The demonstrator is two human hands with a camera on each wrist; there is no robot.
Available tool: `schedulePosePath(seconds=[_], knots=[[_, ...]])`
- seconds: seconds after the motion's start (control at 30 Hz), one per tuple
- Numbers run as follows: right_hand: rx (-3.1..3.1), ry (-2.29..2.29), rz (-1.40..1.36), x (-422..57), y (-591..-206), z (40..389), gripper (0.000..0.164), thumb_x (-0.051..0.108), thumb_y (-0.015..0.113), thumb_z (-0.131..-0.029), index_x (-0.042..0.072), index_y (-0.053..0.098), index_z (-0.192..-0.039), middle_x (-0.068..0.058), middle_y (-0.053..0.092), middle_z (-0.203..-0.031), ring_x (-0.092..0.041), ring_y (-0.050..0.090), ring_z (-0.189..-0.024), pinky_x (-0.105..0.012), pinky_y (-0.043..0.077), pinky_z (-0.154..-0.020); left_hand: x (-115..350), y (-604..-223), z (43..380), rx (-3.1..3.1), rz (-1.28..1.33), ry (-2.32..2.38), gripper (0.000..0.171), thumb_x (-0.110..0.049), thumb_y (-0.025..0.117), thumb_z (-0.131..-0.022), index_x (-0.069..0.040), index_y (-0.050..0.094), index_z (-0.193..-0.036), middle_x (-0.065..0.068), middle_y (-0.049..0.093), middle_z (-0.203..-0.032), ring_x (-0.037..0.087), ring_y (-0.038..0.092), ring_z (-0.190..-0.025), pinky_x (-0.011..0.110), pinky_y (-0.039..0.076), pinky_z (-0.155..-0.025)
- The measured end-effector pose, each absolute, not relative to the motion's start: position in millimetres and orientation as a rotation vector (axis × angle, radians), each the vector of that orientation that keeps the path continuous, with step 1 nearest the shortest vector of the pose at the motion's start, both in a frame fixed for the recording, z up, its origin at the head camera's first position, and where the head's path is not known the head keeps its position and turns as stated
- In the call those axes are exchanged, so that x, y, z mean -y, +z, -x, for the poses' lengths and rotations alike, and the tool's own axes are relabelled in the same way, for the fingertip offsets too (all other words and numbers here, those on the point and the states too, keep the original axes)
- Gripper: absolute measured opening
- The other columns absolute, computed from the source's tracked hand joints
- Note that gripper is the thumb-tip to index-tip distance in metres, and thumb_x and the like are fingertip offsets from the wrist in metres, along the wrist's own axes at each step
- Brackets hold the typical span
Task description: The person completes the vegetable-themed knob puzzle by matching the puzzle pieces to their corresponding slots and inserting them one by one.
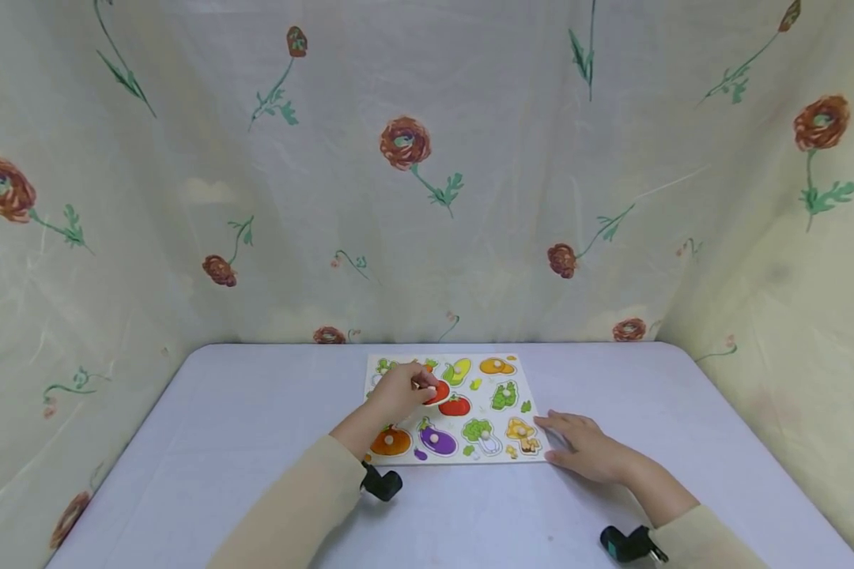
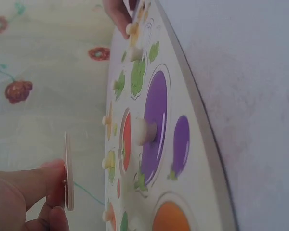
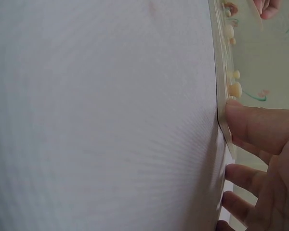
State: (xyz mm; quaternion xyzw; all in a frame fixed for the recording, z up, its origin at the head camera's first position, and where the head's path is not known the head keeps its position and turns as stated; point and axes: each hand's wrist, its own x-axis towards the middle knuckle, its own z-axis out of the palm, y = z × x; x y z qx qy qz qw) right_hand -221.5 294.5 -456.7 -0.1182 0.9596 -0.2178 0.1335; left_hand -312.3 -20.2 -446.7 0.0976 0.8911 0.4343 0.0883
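Observation:
My left hand [image 1: 397, 393] pinches a red tomato puzzle piece [image 1: 440, 391] between thumb and fingers. The left wrist view shows this thin wooden piece [image 2: 69, 175] edge-on, lifted clear of the board. Below it lies a white vegetable peg board [image 1: 413, 405], its tomato slot [image 1: 455, 406] bearing a printed red tomato. An eggplant piece [image 1: 437, 441], a pumpkin piece [image 1: 390, 442] and a corn piece [image 1: 459, 371] sit in the board with pale knobs. At the board's right edge rests my right hand [image 1: 589, 447], fingers extended, thumb [image 3: 255, 125] touching the near corner.
The board lies on a table with a pale cloth [image 1: 256, 411]. Behind and at both sides hangs a flowered curtain [image 1: 498, 197]. Black wrist cameras are strapped at the left cuff [image 1: 382, 483] and right cuff [image 1: 626, 545].

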Motion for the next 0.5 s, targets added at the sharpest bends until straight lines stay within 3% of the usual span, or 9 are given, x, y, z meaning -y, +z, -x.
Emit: schedulePosePath(seconds=[0.5], knots=[[-2.794, -0.629, 0.339, -293.2, -459.5, 221.9, 0.064, 0.038, 0.067, -0.094, 0.009, 0.047, -0.149, -0.029, 0.031, -0.155, -0.055, 0.022, -0.141, -0.072, 0.023, -0.108, -6.5, -462.9, 321.2, -2.682, -0.403, 1.15, 0.004, -0.017, 0.071, -0.094, -0.014, 0.07, -0.097, -0.005, 0.061, -0.089, 0.013, 0.055, -0.084, 0.027, 0.049, -0.076]])
